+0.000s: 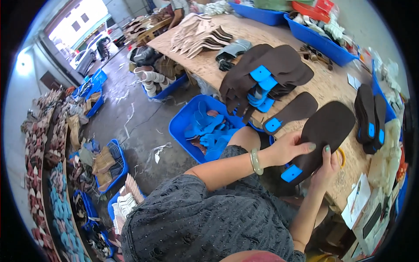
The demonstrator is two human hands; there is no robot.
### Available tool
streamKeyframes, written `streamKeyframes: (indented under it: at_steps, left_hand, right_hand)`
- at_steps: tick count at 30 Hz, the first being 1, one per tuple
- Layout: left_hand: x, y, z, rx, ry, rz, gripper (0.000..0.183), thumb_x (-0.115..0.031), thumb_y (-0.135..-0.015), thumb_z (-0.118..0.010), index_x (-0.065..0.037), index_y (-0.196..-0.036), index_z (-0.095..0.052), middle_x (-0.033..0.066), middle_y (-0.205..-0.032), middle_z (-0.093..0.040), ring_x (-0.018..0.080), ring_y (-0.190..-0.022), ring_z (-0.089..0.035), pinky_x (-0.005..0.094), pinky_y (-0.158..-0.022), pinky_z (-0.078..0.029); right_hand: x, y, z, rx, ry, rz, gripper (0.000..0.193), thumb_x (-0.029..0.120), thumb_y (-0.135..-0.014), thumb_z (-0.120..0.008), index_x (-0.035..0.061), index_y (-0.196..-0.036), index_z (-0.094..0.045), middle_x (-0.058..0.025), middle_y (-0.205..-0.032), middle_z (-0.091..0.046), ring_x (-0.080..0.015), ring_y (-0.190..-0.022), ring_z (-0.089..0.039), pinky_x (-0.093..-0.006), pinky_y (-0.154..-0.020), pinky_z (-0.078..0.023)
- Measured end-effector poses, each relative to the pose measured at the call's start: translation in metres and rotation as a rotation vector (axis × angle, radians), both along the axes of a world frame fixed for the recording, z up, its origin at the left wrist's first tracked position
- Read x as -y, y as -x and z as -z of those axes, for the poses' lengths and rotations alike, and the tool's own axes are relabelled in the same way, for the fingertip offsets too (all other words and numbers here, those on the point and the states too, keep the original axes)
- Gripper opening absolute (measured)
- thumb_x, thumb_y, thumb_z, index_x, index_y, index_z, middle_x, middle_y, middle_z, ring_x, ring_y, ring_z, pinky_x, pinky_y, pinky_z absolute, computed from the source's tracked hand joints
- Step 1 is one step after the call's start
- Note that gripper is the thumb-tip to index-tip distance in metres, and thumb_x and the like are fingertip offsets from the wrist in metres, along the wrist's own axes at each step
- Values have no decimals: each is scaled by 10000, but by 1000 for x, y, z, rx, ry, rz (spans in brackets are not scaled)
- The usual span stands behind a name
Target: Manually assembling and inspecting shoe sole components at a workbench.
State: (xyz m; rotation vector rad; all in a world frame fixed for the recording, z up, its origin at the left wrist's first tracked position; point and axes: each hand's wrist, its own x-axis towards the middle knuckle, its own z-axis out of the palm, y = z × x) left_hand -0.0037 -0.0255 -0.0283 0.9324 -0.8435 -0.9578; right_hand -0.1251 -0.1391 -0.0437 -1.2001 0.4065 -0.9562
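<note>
Between my two hands is a dark brown shoe insole [330, 122] with a bright blue patch at its narrow end, tilted over the table edge. My left hand [286, 150], a pale bangle on its wrist, grips the insole's left side with the thumb on top. On the right side my right hand [328, 168] closes round it, thumb on the surface. A similar insole [297, 109] lies on the table just beyond. Farther back rests a pile of brown insoles [279, 65], several with blue patches. At the right stands another stack of insoles [365, 115].
Blue scraps fill a blue tub [179, 118] left of the wooden table [345, 91]. Cut pale strips [196, 37] lie at its far end. An orange handle [341, 157] and paper [355, 201] are at the right. Packed shelves [56, 187] line the left; a person [178, 9] stands far off.
</note>
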Motion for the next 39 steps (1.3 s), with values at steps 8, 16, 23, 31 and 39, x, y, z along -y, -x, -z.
streamKeyframes:
  at_steps: [8, 16, 23, 31, 39]
  left_hand:
    - [-16, 9, -5, 27, 25, -39, 177, -141, -936, -578, -12, -1054, -609, -47, -841, -565, 40, -734, -465, 213, -649, -403]
    - [-13, 13, 12, -174, -10, 314, 314, -159, -913, -612, -2, -1181, -573, 29, -1096, -641, 106, -1017, -586, 277, -893, -479]
    - [-20, 26, 23, -529, 32, 691, 322, -211, -879, -657, -20, -1125, -574, 64, -1015, -662, 159, -949, -638, 300, -867, -506]
    - [-30, 20, 11, -553, 108, 611, 294, -260, -891, -631, -12, -1040, -578, 131, -905, -657, 264, -808, -676, 372, -730, -564]
    - [-13, 10, -1, -167, 191, -217, 244, -130, -935, -576, -35, -1159, -562, 10, -1055, -624, 81, -937, -577, 248, -830, -477]
  right_hand:
    - [2, 24, -9, 33, 88, -196, 378, 225, -829, -701, -49, -1081, -638, -80, -1059, -649, -152, -965, -596, -287, -873, -456]
    - [-8, 27, -20, 143, -193, -487, 979, 275, -456, -939, -42, -1260, -478, -117, -1153, -617, -199, -1017, -618, -304, -875, -495]
    - [-34, 19, -31, 37, 123, -381, 1317, 592, -257, -863, 14, -1322, -347, -62, -1194, -459, -189, -1140, -457, -331, -949, -367]
    - [-42, 0, -31, 67, 218, -247, 1262, 606, -298, -852, 58, -1332, -378, -62, -1156, -455, -209, -1113, -458, -375, -906, -369]
    - [-13, 10, -33, -164, 522, 140, 160, 10, -767, -685, -36, -914, -642, -61, -917, -616, -147, -882, -582, -254, -800, -439]
